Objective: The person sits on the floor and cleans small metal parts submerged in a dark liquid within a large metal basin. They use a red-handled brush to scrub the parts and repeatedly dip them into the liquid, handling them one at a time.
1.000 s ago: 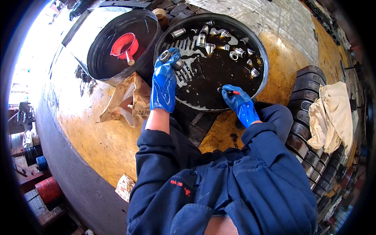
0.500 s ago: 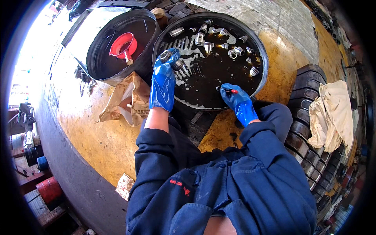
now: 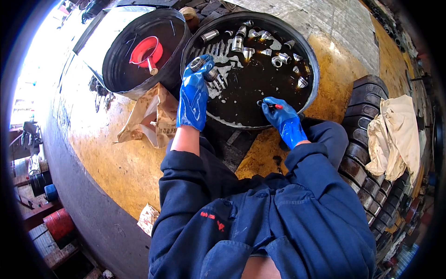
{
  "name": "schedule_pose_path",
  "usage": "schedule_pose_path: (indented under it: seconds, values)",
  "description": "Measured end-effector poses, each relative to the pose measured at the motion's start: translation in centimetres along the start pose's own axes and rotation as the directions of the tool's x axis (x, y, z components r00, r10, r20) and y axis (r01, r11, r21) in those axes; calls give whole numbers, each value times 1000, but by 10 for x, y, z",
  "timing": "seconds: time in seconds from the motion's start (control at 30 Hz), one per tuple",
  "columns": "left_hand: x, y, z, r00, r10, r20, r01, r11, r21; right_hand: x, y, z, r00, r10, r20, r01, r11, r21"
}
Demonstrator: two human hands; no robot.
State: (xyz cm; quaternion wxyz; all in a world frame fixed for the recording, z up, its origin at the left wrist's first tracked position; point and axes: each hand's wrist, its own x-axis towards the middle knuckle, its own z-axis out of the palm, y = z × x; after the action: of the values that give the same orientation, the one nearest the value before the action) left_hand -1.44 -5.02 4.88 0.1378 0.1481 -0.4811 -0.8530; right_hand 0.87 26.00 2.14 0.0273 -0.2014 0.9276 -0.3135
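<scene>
A red funnel [image 3: 145, 50] sat in the black tub [image 3: 121, 74]. The left hand [image 3: 194, 95] gripped a metal bearing ring [image 3: 199, 63] over the oily basin [image 3: 310, 58]; the right hand [image 3: 282, 118] pinched a red-tipped tool [image 3: 274, 106] at the basin's near edge.

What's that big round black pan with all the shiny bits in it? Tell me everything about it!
The big round black pan is a wide, shallow basin with a raised rim, sitting on the yellowish floor. It holds a thin pool of dark, oily-looking liquid and scattered small silvery metal parts. The left hand, in a blue glove, holds one metal part over its left side; the gloved right hand reaches in at the near edge.
</scene>
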Motion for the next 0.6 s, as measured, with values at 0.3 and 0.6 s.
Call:
schedule_pose_path:
  seconds: [0.3, 0.6]
  values:
    - [-8, 0, 2, 1000, 0, 21, -3, 993, 117, -1, 0, -4, 999, 30, 33, -29, 999, -28]
    - [-11, 2, -18, 983, 137, 126, -163, 959, 231, -1, 33, 25, 999, -1, -33, 5, 993, 116]
